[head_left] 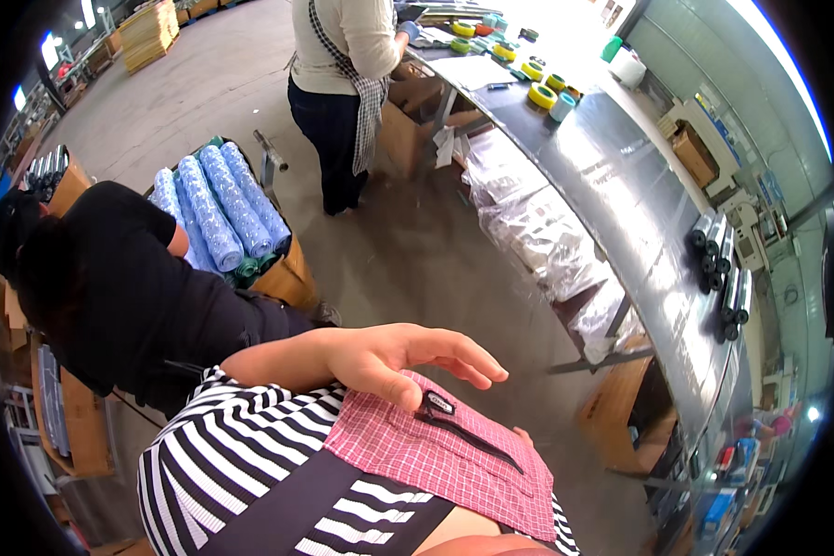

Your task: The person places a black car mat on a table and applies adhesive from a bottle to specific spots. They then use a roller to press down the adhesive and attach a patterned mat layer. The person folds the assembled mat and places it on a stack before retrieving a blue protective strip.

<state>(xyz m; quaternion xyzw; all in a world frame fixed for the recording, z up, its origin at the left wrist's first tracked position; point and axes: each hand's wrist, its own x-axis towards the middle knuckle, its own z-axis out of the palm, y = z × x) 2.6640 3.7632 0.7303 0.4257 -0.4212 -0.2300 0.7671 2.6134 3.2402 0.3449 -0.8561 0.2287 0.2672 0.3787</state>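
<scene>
My left hand (389, 361) is raised in front of my chest, its fingers stretched out and slightly curved, with nothing in it. It hovers at the upper edge of my pink checked apron (408, 440), which has a black zip (473, 440) and a small dark patch. Only a sliver of skin, perhaps my right hand (522, 434), shows at the apron's far right edge; its fingers are hidden, so what it holds cannot be seen.
A co-worker in black (148, 278) bends beside a carton of blue patterned rolls (218, 208). Another person (343, 83) stands at the long metal table (612, 185), which bears yellow tape rolls (542, 94) and black rolls (713, 250). Plastic-wrapped goods (537, 222) lie beneath; an open carton (616, 412) stands nearby.
</scene>
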